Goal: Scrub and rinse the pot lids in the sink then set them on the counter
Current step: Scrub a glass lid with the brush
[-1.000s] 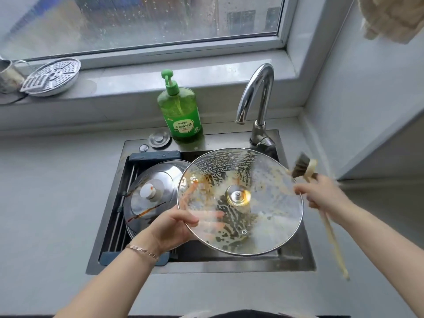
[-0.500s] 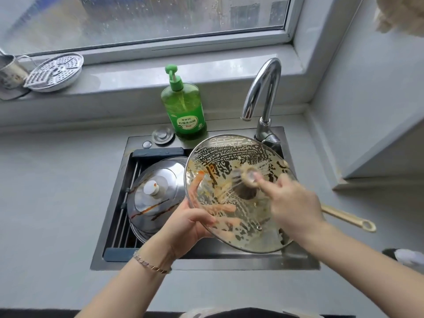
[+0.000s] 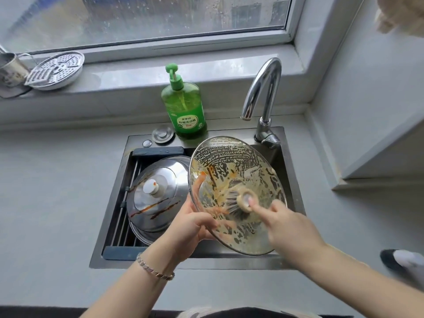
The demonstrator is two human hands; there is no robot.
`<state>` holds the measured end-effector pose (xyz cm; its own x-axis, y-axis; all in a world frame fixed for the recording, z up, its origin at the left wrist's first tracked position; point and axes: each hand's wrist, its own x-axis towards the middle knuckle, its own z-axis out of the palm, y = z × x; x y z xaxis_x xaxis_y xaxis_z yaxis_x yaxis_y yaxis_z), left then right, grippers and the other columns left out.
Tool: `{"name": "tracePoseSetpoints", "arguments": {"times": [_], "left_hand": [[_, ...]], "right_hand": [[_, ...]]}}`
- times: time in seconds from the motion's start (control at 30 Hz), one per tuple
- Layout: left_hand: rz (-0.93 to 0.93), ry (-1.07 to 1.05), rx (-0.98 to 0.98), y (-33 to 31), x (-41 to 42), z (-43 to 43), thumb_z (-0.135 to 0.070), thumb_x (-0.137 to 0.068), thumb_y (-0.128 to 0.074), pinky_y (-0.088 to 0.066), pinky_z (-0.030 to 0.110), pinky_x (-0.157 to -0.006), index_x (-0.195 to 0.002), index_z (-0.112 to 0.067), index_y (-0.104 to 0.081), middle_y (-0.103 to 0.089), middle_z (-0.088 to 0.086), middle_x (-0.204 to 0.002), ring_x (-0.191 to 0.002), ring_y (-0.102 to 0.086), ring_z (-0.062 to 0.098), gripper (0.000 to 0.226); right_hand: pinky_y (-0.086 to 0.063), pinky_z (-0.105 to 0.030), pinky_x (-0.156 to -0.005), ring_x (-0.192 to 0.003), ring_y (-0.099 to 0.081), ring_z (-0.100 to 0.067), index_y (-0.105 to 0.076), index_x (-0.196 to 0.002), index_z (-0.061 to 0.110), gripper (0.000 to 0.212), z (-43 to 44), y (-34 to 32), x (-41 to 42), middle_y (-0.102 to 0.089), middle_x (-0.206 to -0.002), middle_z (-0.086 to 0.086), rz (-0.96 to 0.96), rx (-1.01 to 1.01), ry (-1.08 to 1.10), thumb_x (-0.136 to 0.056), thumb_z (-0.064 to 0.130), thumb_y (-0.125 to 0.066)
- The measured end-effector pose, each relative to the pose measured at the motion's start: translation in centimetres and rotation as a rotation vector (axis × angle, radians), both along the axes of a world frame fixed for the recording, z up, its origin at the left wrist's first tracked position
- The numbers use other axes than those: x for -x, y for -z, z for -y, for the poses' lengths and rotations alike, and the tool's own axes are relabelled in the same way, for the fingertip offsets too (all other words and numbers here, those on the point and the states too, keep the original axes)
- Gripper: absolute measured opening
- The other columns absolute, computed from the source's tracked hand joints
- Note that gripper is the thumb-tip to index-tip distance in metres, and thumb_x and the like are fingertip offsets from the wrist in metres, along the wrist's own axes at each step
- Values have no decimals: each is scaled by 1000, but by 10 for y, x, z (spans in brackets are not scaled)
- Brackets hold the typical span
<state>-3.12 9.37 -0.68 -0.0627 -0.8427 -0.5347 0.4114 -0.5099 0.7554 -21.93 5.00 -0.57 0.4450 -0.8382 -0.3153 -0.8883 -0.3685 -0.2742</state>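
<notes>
A large glass lid (image 3: 231, 166), smeared with orange-brown grease and soap, is tilted over the sink (image 3: 291, 184). My left hand (image 3: 190, 228) grips its near-left rim, fingers showing through the glass. My right hand (image 3: 291, 228) holds a dish brush (image 3: 238, 203), index finger stretched along it, and presses the bristles on the middle of the lid's inner face. A steel lid (image 3: 158, 196) with a white knob and brown streaks lies on the rack in the left half of the sink, partly behind the glass lid.
A green soap bottle (image 3: 183, 106) and a chrome tap (image 3: 263, 97) stand behind the sink. A perforated steel plate (image 3: 55, 70) and a metal cup (image 3: 10, 70) sit on the window sill. Grey counter (image 3: 57, 191) runs on both sides. A dark-and-white object (image 3: 403, 262) lies at the right edge.
My right hand brought the brush from the right of the lid onto its inner face and now scrubs lower toward the middle. The lid tilted more toward the left.
</notes>
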Motion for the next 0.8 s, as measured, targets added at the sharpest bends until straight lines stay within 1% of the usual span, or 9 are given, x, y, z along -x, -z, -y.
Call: {"name": "tracePoseSetpoints", "arguments": {"times": [0.1,0.23,0.33,0.43,0.5,0.57,0.63,0.73,0.8], "left_hand": [[-30,33,-8,1,8,0,15,-56,-44,-55,52,-70,-112,-51,-45,-64,25,-115,-96,-65,43,86],[-91,47,-21,-3,8,-1,15,-57,-43,-52,55,-72,-121,-49,-39,-63,35,-106,-88,-65,48,91],[-55,22,-25,-1,5,-1,14,-56,-43,-53,54,-71,-125,-49,-35,-65,33,-104,-88,-66,45,94],[-10,48,-9,-1,6,1,13,-56,-45,-53,54,-72,-117,-52,-39,-66,29,-104,-90,-67,44,90],[-23,41,-14,-5,6,3,13,-56,-45,-51,57,-75,-116,-52,-40,-66,30,-105,-90,-66,46,89],[-1,33,-5,-6,6,5,13,-56,-45,-51,57,-76,-115,-51,-41,-66,28,-105,-90,-67,44,87],[44,46,-1,-5,9,6,12,-55,-45,-52,55,-76,-119,-51,-40,-66,24,-111,-93,-67,41,90],[49,100,-15,-1,16,7,14,-53,-43,-55,49,-70,-130,-48,-35,-64,24,-115,-94,-66,42,98],[-3,147,-26,-4,18,5,14,-55,-43,-56,47,-66,-126,-49,-35,-64,30,-108,-90,-65,45,95]], "right_hand": [[-25,-17,-52,-59,-31,-7,-15,-145,42,54,14,-4,-12,-31,-88,2,99,0,15,-99,19,-33],[-33,-28,-67,-78,-38,-18,-13,-147,37,61,47,6,8,-30,-96,1,3,-34,87,-96,10,-31],[-33,-16,-60,-73,-43,-1,-25,-144,37,53,30,6,14,-42,-90,14,165,-227,-35,-98,15,-37],[-38,-8,-53,-59,-51,13,-45,-134,36,42,44,10,20,-55,-120,15,400,-330,86,-95,20,-49],[-47,-14,-64,-76,-62,5,-51,-129,36,40,56,10,29,-54,-132,5,433,-282,278,-94,18,-51],[-49,-22,-74,-90,-64,-12,-53,-127,37,37,47,8,31,-58,-129,2,392,-298,286,-94,20,-51],[-52,-22,-72,-84,-65,-13,-54,-125,38,34,28,4,18,-62,-122,5,433,-346,192,-94,23,-50],[-47,-12,-53,-61,-60,3,-52,-128,32,35,35,-4,0,-63,-116,6,587,-290,147,-96,19,-48],[-51,-23,-63,-68,-61,-1,-52,-129,30,36,66,-1,4,-64,-119,2,571,-164,280,-96,18,-48]]}}
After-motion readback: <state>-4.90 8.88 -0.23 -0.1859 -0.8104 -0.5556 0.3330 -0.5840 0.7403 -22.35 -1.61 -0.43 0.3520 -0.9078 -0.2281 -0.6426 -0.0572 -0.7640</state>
